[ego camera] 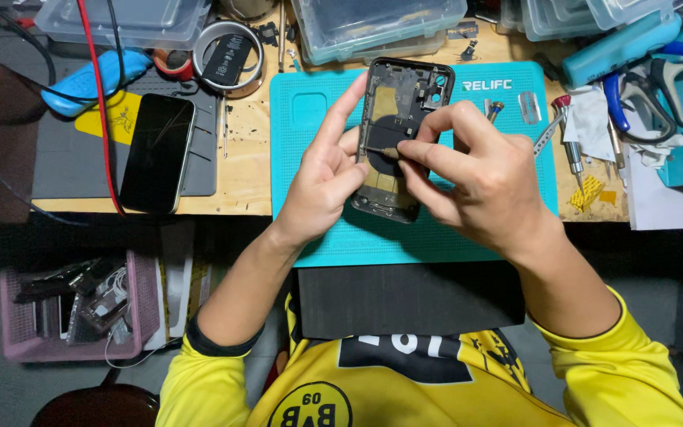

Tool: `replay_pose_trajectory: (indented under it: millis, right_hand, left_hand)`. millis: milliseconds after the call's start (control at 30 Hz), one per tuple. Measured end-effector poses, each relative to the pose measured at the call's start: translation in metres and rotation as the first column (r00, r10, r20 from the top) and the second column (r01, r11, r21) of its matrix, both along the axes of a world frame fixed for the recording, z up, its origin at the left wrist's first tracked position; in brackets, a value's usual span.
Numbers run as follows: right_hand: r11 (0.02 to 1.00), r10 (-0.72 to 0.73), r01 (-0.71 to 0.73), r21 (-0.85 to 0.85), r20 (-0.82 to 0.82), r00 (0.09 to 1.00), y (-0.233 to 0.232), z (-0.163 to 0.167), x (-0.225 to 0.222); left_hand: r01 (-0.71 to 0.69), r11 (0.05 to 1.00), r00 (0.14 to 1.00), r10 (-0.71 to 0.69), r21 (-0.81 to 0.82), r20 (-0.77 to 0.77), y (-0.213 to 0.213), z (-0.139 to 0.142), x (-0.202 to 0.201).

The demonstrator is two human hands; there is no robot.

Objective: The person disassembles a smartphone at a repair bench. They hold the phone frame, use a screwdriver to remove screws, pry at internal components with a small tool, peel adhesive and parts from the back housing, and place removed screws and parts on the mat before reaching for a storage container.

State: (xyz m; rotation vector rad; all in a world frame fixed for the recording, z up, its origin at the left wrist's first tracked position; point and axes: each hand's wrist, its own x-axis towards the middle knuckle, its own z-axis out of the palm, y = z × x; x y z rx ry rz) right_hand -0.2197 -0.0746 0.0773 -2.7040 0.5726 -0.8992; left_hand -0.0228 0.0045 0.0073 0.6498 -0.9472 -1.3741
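An opened black phone frame [403, 99] with bare inner parts is held tilted above a teal work mat [476, 237]. My left hand [322, 178] grips its left edge, index finger stretched up along the side. My right hand [476, 174] pinches a thin tool [381, 150] whose tip touches the inside of the frame near its middle. The lower part of the frame is hidden behind my fingers.
A black phone screen [158, 152] lies on a grey mat [65, 170] at left. Clear plastic boxes [373, 28] line the back. Scissors [673, 91], screwdrivers [571, 150] and a cloth sit at right. A pink basket [21, 332] of parts stands below the wooden table [243, 170].
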Motion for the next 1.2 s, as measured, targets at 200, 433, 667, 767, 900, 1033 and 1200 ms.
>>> replay_pose_trajectory:
  millis: [200,433,667,767,900,1033,1200]
  right_hand:
    - [1.0,0.001,-0.001,0.007,-0.001,1.0,-0.0008,-0.0007,-0.0002]
    - [1.0,0.007,-0.007,0.012,0.006,1.0,-0.0016,-0.0011,-0.0009]
    - [1.0,0.011,-0.011,0.023,0.01,1.0,-0.0009,-0.0006,-0.0016]
    - [1.0,0.008,-0.008,0.024,0.015,1.0,-0.0009,-0.0009,-0.0015]
    - [1.0,0.009,-0.009,0.023,0.016,1.0,-0.0012,-0.0011,-0.0019]
    - [1.0,0.014,-0.015,0.028,0.014,1.0,-0.002,-0.0012,-0.0019]
    - [0.999,0.022,-0.023,0.032,0.009,1.0,-0.0025,-0.0005,-0.0032]
  left_hand:
    - [-0.002,1.0,1.0,0.002,0.002,0.001,-0.0003,-0.0002,-0.0001]
    - [-0.001,1.0,1.0,0.001,0.008,-0.002,0.0,0.0015,-0.0002]
    - [-0.004,1.0,1.0,0.005,0.012,-0.008,0.0001,0.0019,-0.0006]
    - [-0.006,1.0,1.0,0.006,0.012,-0.004,-0.0004,0.0019,0.0]
    - [-0.001,1.0,1.0,0.001,0.007,0.001,-0.0003,0.0016,0.0003]
    - [0.001,1.0,1.0,-0.001,0.004,-0.002,-0.0002,0.0009,0.0]
    - [0.012,1.0,1.0,-0.012,-0.005,-0.004,-0.0005,-0.0003,-0.0005]
